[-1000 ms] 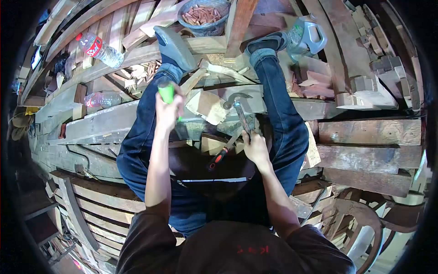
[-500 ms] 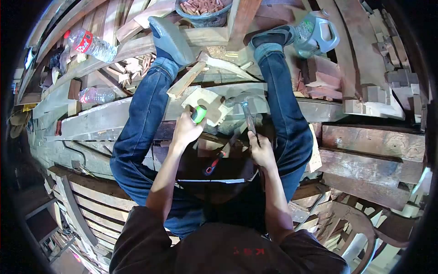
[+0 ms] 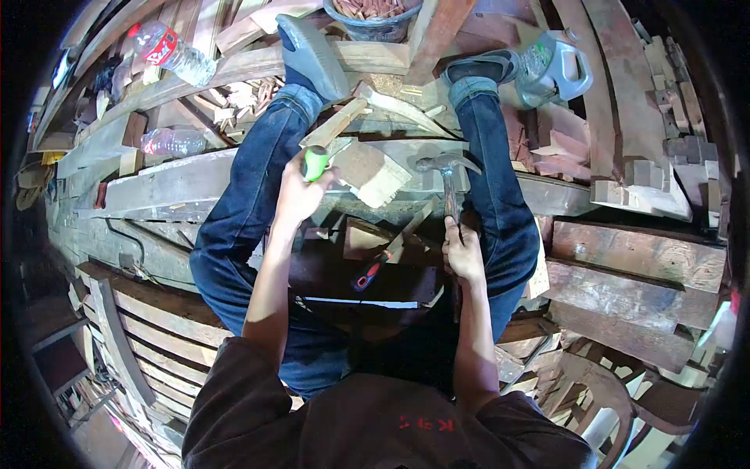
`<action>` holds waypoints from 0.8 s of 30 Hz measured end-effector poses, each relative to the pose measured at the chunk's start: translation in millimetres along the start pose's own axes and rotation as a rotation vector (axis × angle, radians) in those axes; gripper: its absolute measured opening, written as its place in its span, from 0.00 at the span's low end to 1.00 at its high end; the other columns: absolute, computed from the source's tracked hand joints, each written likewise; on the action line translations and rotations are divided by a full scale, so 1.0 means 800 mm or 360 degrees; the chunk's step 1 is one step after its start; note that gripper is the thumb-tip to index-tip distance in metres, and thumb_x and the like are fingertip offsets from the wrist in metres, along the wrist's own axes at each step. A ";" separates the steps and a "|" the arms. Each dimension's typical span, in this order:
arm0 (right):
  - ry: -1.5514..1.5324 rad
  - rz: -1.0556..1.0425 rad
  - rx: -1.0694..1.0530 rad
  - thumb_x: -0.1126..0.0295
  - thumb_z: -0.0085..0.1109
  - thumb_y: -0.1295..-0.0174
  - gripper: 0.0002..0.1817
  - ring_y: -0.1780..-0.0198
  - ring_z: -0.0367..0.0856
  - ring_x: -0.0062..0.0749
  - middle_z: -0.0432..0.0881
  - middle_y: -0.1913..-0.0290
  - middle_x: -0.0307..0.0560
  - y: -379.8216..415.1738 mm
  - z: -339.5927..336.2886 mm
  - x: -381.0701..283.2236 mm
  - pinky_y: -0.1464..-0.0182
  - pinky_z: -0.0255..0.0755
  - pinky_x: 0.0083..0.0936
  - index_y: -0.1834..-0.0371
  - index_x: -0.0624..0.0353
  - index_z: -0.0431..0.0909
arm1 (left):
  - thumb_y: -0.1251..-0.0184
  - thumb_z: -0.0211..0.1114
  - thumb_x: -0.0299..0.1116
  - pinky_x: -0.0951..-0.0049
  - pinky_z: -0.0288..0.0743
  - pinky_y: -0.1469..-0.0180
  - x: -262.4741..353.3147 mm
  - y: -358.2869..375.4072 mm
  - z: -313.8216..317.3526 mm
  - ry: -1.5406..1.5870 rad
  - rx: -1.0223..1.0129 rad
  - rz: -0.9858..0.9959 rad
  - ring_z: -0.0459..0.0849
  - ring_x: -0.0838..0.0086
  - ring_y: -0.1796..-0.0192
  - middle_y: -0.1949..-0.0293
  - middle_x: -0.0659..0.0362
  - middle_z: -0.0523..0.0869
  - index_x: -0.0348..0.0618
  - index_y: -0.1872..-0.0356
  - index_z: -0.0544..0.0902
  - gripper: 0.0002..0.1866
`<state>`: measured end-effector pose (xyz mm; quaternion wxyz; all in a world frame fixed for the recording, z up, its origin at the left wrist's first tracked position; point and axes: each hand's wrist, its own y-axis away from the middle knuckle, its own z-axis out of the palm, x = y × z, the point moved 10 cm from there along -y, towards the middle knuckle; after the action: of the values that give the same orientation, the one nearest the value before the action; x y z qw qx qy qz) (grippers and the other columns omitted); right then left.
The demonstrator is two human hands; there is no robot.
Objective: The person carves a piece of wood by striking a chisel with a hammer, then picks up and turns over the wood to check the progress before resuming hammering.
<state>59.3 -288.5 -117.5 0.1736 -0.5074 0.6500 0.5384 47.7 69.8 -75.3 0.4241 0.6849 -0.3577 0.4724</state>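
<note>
My left hand (image 3: pixel 301 187) is closed round a green-handled chisel (image 3: pixel 316 162), whose blade is hard to make out. Right beside it, a pale wood block (image 3: pixel 379 184) rests on the long wooden beam (image 3: pixel 273 178) between my legs. My right hand (image 3: pixel 463 250) grips the handle of a claw hammer (image 3: pixel 448 184); the hammer's head is raised at the right of the block, apart from it. Below the block lies a handsaw (image 3: pixel 372 271) with a red and black handle, its blade pointing up to the right.
Wood offcuts (image 3: pixel 336 123) lie between my feet. A bucket of wood pieces (image 3: pixel 372 28) stands at the far side. Plastic bottles (image 3: pixel 173 141) are at left, and a clear jug (image 3: pixel 551 70) is beside my right foot. Stacked boards (image 3: pixel 637 254) lie at right.
My left hand has moved left and slightly up with the chisel, uncovering more of the block. The hammer has shifted right, its head now showing sideways. The whole view has shifted slightly.
</note>
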 end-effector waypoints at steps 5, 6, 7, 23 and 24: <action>0.0155 -0.0060 0.0030 0.50 0.50 0.26 0.22 0.89 0.61 0.16 0.64 0.86 0.32 0.003 0.001 0.009 0.88 0.54 0.21 0.74 0.52 0.66 | 0.47 0.70 0.35 0.56 0.78 0.46 0.003 0.006 0.000 -0.0701 0.0058 0.0015 0.84 0.46 0.49 0.55 0.38 0.85 0.34 0.47 0.78 0.26; 0.0268 -0.0066 0.0056 0.51 0.50 0.27 0.21 0.81 0.68 0.32 0.69 0.82 0.44 0.007 0.001 0.006 0.80 0.60 0.29 0.71 0.57 0.70 | 0.48 0.70 0.36 0.56 0.78 0.46 -0.016 0.002 -0.001 -0.0739 0.0076 -0.0049 0.84 0.47 0.49 0.55 0.38 0.85 0.35 0.47 0.78 0.26; 0.0382 -0.0073 0.0085 0.52 0.50 0.27 0.22 0.74 0.75 0.48 0.75 0.78 0.55 0.012 -0.001 0.000 0.72 0.66 0.36 0.67 0.63 0.74 | 0.48 0.70 0.36 0.56 0.79 0.46 -0.021 0.001 -0.002 -0.0725 0.0115 -0.0021 0.84 0.47 0.49 0.55 0.38 0.85 0.35 0.47 0.77 0.26; 0.0246 0.0111 -0.0110 0.53 0.51 0.26 0.21 0.87 0.68 0.26 0.69 0.85 0.42 0.056 0.025 -0.021 0.83 0.61 0.30 0.67 0.62 0.74 | 0.50 0.71 0.31 0.57 0.77 0.44 -0.023 0.004 0.021 -0.0825 0.0048 0.0228 0.83 0.46 0.48 0.53 0.41 0.85 0.41 0.47 0.78 0.26; 0.0160 0.0130 -0.0121 0.52 0.50 0.26 0.21 0.88 0.62 0.20 0.65 0.85 0.36 0.056 0.025 -0.019 0.86 0.55 0.24 0.70 0.58 0.69 | 0.50 0.71 0.31 0.57 0.77 0.45 -0.016 0.009 0.022 -0.0854 0.0074 0.0226 0.83 0.46 0.48 0.53 0.41 0.85 0.42 0.47 0.78 0.26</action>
<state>21.6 -267.7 -89.5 0.0992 -0.5131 0.6572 0.5431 43.5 51.6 -88.9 0.2641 0.7683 -0.4934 0.3107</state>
